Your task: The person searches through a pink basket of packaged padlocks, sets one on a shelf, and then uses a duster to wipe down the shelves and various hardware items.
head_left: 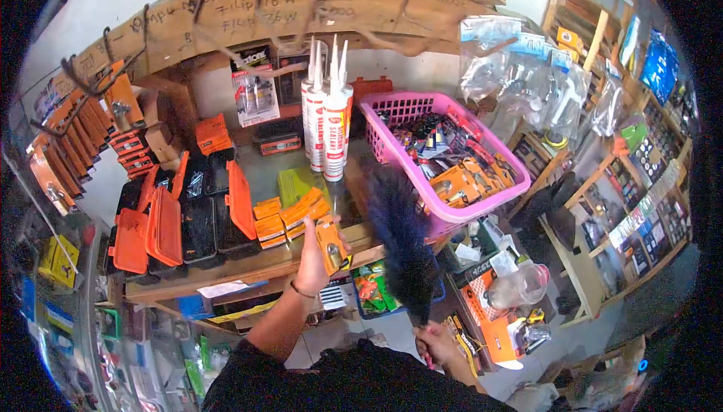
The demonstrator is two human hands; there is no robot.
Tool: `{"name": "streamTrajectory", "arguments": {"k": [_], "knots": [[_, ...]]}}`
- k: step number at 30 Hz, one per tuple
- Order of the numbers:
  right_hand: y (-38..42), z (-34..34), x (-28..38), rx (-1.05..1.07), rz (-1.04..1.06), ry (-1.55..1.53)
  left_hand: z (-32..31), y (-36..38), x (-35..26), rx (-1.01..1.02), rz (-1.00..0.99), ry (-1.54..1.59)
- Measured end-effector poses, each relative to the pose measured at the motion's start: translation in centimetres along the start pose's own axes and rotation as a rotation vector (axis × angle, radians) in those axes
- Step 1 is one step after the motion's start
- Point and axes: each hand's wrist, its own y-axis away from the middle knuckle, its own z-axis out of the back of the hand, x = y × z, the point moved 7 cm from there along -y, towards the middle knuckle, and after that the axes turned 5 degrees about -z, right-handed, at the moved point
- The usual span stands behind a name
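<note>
My left hand (310, 263) is closed on a small orange packet (330, 245) with a metal-looking piece on its front, held just off the shelf edge. More orange packets (285, 220) lie in rows on the shelf behind it, beside a yellow-green packet (294, 185). Low at the right, my right hand (444, 346) grips the pinkish handle of a dark feather duster (403, 242). The duster points up, its bristles blurred in front of the pink basket (482, 205). That basket holds many small packets.
White silicone sealant tubes (329, 129) stand upright behind the packets. Black cases with orange lids (164, 224) sit open on the left. Metal hooks (75, 80) stick out above. A clear plastic jar (531, 284) lies at the lower right, near hanging clear bags (561, 99).
</note>
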Motion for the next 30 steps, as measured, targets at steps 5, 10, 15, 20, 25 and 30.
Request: {"name": "streamTrajectory", "arguments": {"k": [5, 10, 15, 20, 25, 30], "knots": [[0.3, 0.2, 0.3, 0.158, -0.004, 0.401, -5.9, -3.6, 0.3, 0.341, 0.205, 0.366], [-0.1, -2.1, 5.6, 0.272, 0.291, 0.39, -7.3, -6.4, 1.0, 0.329, 0.27, 0.318], [-4.0, -1.9, 6.0, 0.273, 0.103, 0.227, -7.6, -8.6, 0.3, 0.231, 0.103, 0.399], [-5.5, -0.9, 6.9, 0.423, 0.106, 0.316, -5.2, -10.6, 2.2, 0.776, 0.075, 0.443], [-8.8, 0.7, 5.5, 0.529, 0.005, 0.182, -3.0, -11.2, 2.7, 0.246, 0.086, 0.289], [-10.3, 2.1, 6.2, 0.485, 0.038, 0.32, -3.6, -11.0, 2.7, 0.226, 0.179, 0.425]]}}
